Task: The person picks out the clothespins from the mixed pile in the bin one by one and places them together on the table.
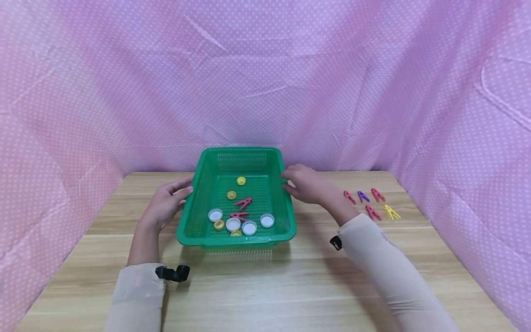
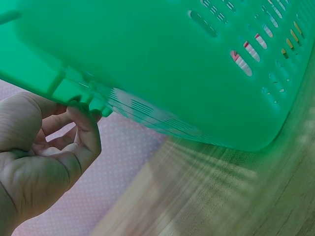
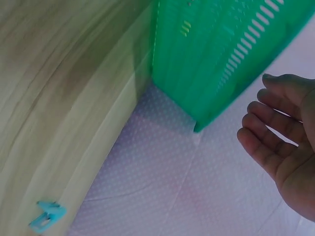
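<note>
A green perforated plastic basket (image 1: 249,240) stands between the hands, with several white caps (image 1: 267,220), several yellow caps (image 1: 241,181) and a couple of red clothespins (image 1: 244,203) inside. On its left side my left hand (image 1: 165,203) pinches the rim between thumb and fingers, as the left wrist view shows. By the right rim is my right hand (image 1: 307,185). In the right wrist view that hand (image 3: 283,132) has loosely bent fingers, with a small gap between fingertips and basket. Whether the whole base rests on the table is hidden.
Red clothespins (image 1: 373,212), a purple clothespin (image 1: 362,196) and a yellow clothespin (image 1: 392,212) lie on the right of the wooden table (image 1: 257,295). The right wrist view shows a teal clothespin (image 3: 47,216). Pink dotted cloth (image 1: 265,83) hangs behind and along both sides.
</note>
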### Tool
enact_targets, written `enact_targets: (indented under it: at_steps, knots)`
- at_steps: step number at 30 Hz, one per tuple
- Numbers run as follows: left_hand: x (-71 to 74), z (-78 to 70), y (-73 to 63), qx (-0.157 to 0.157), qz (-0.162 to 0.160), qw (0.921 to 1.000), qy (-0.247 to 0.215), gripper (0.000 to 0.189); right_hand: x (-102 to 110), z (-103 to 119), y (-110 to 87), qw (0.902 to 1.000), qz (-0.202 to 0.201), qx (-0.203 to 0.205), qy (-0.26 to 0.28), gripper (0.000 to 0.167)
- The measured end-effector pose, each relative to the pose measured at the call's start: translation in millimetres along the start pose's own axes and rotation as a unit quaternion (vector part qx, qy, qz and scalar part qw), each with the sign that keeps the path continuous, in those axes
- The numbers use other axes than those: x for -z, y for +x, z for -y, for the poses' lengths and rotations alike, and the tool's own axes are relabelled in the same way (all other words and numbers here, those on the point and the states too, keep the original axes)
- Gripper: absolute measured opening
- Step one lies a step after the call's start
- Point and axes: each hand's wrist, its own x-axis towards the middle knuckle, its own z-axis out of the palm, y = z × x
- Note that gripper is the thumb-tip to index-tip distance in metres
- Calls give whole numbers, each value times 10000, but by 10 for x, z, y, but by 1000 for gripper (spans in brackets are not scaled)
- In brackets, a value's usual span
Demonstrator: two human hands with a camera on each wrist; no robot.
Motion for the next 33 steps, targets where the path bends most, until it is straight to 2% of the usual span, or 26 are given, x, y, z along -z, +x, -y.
enact_targets:
  at_steps: [6, 15, 28, 33]
  knots:
    - [-3, -6, 17, 0, -8, 10000, -19, 55, -68, 192, 148, 9981, 536, -49, -288, 26]
    - [-10, -5, 31, -13, -12, 10000, -18, 55, -170, 361, 369, 9924, 1210, 46, -196, 32]
    - [12, -7, 29, 51, -62, 10000, 8, 55, -482, 444, 604, 9851, 1556, 657, 316, 33]
    - [19, -3, 25, 59, -54, 10000, 9, 54, -597, 463, 663, 9803, 1761, 765, 459, 34]
